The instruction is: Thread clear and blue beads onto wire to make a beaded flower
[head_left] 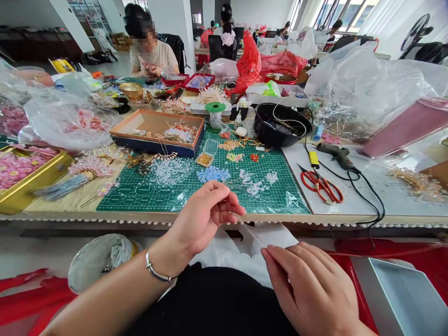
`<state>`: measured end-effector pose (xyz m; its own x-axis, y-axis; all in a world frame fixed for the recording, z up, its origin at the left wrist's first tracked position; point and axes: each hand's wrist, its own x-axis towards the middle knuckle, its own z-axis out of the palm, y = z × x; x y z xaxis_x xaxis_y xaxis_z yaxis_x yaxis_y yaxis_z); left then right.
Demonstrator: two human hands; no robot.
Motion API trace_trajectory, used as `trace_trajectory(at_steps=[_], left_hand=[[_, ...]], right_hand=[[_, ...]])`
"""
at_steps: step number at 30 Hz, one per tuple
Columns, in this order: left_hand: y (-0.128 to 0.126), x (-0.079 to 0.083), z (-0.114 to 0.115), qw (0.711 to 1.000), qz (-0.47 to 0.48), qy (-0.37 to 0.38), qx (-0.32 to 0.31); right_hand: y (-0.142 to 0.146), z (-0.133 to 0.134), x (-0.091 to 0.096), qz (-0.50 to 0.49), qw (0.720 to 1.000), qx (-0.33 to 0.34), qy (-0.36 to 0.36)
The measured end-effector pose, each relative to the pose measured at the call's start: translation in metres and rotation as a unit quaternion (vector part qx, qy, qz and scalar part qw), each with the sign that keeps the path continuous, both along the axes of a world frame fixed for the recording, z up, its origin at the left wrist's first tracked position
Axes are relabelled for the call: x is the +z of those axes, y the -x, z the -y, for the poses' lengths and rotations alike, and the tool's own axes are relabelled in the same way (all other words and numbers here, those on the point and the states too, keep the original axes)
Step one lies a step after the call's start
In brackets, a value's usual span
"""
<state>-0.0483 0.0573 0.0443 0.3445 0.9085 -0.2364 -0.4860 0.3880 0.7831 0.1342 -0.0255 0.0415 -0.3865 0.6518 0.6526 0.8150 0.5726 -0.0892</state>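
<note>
A thin pale wire (252, 234) runs between my two hands, in front of the table edge and above my lap. My left hand (210, 210) is closed, its thumb and forefinger pinching the wire's upper end; whether a bead sits there is too small to tell. Lower right, my right hand (311, 284) pinches the other end between thumb and forefinger. Just beyond my left hand, blue flower beads (213, 174) and clear beads (255, 187) lie on the green cutting mat (147, 193). A small clear box of gold beads (205, 159) sits behind them.
Red-handled scissors (321, 185) and a glue gun (336, 155) with its cord lie at right. A black bowl (276, 133), a bead spool (214, 116) and an open box (140, 140) stand farther back. A gold tin (45, 184) is at left. A co-worker (154, 56) sits opposite.
</note>
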Motion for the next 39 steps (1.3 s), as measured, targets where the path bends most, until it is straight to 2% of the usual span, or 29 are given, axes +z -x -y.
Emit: trace_trajectory(at_steps=[4, 7, 10, 13, 18, 25, 28, 30, 32, 34, 36, 39], left_hand=[[0.003, -0.005, -0.007, 1.0, -0.005, -0.004, 0.005], [0.003, -0.011, -0.015, 0.999, -0.034, -0.019, -0.004], [-0.003, -0.016, -0.021, 0.995, -0.079, -0.049, -0.043], [-0.015, -0.019, -0.025, 0.988, -0.109, -0.061, -0.092], [-0.03, -0.021, -0.033, 0.977, -0.142, -0.079, -0.137], [-0.021, -0.016, -0.05, 0.979, -0.144, -0.132, -0.064], [-0.015, -0.012, -0.056, 0.98, -0.142, -0.134, -0.037], [-0.015, -0.011, -0.059, 0.98, -0.145, -0.13, -0.033], [-0.022, -0.014, -0.057, 0.979, -0.156, -0.111, -0.069], [-0.035, -0.018, -0.049, 0.972, -0.167, -0.072, -0.148], [-0.051, -0.022, -0.037, 0.955, -0.165, -0.021, -0.244], [-0.072, -0.022, -0.021, 0.921, -0.134, 0.03, -0.366]], right_hand=[[-0.004, 0.007, 0.005, 0.039, 0.999, 0.018, -0.005], [-0.005, 0.01, 0.016, 0.066, 0.995, 0.072, -0.019], [0.0, 0.011, 0.028, 0.129, 0.981, 0.144, 0.003], [0.01, 0.012, 0.031, 0.154, 0.972, 0.179, 0.016], [0.024, 0.013, 0.022, 0.128, 0.981, 0.145, -0.006], [0.015, 0.016, 0.013, 0.125, 0.99, 0.029, 0.054], [0.01, 0.017, 0.012, 0.114, 0.992, 0.015, 0.055], [0.011, 0.015, 0.014, 0.112, 0.992, 0.028, 0.048], [0.016, 0.011, 0.018, 0.112, 0.99, 0.077, 0.028], [0.025, 0.004, 0.021, 0.117, 0.981, 0.156, 0.001], [0.033, -0.003, 0.021, 0.129, 0.964, 0.233, -0.013], [0.042, -0.01, 0.016, 0.159, 0.943, 0.291, 0.013]])
